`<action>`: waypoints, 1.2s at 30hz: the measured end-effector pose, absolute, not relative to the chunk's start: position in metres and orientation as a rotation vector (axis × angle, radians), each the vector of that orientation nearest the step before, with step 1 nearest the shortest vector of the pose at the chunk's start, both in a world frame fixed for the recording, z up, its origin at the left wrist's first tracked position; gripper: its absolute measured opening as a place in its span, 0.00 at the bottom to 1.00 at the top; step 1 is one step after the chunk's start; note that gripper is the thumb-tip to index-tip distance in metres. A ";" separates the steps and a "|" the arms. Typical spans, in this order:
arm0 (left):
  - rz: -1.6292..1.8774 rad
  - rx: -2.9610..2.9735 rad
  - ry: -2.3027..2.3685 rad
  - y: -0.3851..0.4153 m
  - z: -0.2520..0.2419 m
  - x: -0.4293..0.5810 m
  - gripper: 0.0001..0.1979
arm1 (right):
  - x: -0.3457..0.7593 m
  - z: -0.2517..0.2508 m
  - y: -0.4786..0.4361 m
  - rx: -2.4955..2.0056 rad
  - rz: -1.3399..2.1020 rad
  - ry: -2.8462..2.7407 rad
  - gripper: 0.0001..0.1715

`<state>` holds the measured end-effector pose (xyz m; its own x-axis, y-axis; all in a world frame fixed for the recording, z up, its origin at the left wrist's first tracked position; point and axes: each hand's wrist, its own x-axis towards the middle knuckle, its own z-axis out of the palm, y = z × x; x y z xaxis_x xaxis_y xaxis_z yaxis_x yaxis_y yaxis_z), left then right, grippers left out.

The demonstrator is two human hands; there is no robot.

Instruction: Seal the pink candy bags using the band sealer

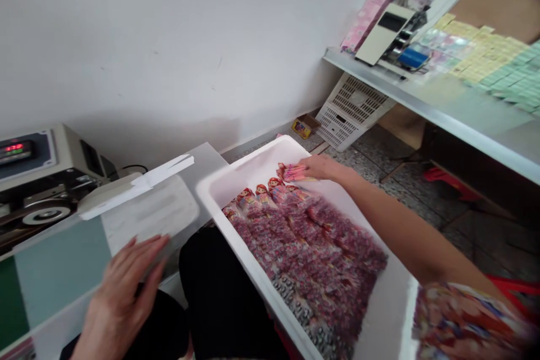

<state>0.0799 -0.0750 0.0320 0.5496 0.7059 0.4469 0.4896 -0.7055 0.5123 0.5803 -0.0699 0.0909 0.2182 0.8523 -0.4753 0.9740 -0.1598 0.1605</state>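
My right hand [320,168] is closed on a small bundle of cartoon doll figures [291,171], held at the far end of a white plastic tub [295,149]. More flat doll figures [262,194] with red hair stand packed in rows inside the tub. Toward the near end, those rows blur into pink and red piles [312,259]. My left hand [122,289] hovers by the front edge of the table [67,270], fingers stretched and holding nothing. What lies under that palm is hidden.
On the left stands a machine [46,180] with a red digital display. White strips [139,185] lie beside it. To the right is a glass-topped bench [430,98] with another machine [386,34] and stacked yellow and green packs [485,53]. White crates [352,107] sit on the floor.
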 end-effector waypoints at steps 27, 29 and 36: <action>1.000 1.370 1.599 -0.011 0.034 0.101 0.25 | 0.289 0.065 0.081 1.869 -1.960 2.286 0.32; 1.078 1.493 1.697 -0.005 0.030 0.095 0.30 | 0.277 0.063 0.101 1.829 -1.682 2.447 0.29; 1.103 2.135 1.713 -0.011 0.015 0.055 0.28 | 0.255 0.054 0.128 1.755 -1.251 2.597 0.27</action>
